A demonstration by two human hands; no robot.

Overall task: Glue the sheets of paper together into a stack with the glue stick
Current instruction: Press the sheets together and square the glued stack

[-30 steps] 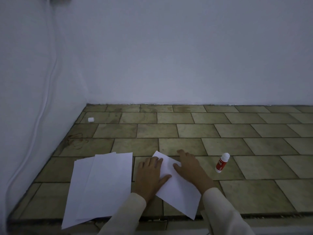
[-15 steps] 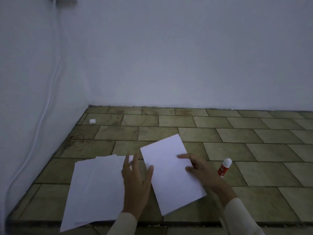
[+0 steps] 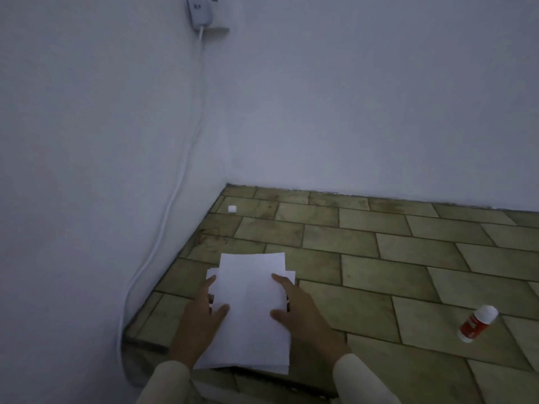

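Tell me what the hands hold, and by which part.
The top sheet, at its side edges: left hand on the left edge, right hand on the right, thumbs on top. Whether they pinch it or only press it down cannot be told.

Left sleeve point(image 3: 165, 383) & right sleeve point(image 3: 362, 381): long, cream/off-white, plain fabric w/ soft folds, loose fit, cuffs ending at wrists. Left grip point(image 3: 199, 322) & right grip point(image 3: 306, 318) bare past cuffs; dim light, finer detail unclear.
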